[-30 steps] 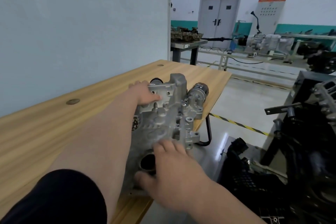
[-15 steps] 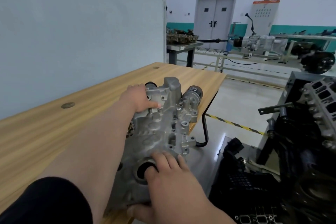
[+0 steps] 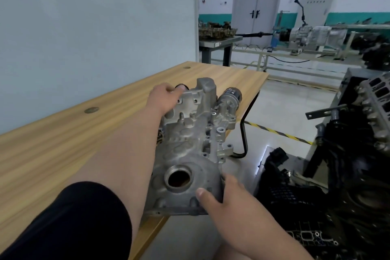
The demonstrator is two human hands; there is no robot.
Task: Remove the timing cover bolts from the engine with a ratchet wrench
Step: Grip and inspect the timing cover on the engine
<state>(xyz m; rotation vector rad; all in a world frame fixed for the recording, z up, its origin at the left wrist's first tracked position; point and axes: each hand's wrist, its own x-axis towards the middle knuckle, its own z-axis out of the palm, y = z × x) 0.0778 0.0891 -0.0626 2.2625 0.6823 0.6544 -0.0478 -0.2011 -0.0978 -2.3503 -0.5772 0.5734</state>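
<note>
The far upper end of the timing cover (image 3: 190, 143) is gripped by the left hand (image 3: 166, 96), whose fingers are curled over its edge, and the near lower corner is held by the right hand (image 3: 228, 196), with the thumb pressed on the front face and the other fingers hidden behind the rim. So the cover is carried between both hands, with neither hand free. The cover is seen over the right edge of the wooden table (image 3: 84, 133), and its near end reaches out past that edge. Whether it rests on the wood or is lifted a little cannot be told. The engine (image 3: 375, 112) stands well apart at the right, and the cover is not attached to it. From this it is judged that the bolts are already taken out and the task is almost finished; what seems to be left is only that the cover is put down safely. One cover, one engine and one table are counted, and two hands. One oil filter (image 3: 231, 96) is fixed at the far right side of the cover, and one large round opening (image 3: 178, 177) is seen in its lower face. No ratchet wrench and no loose bolt are seen in the view. Several empty bolt holes are visible along the cover's rim, but they are too small to be counted exactly.
</note>
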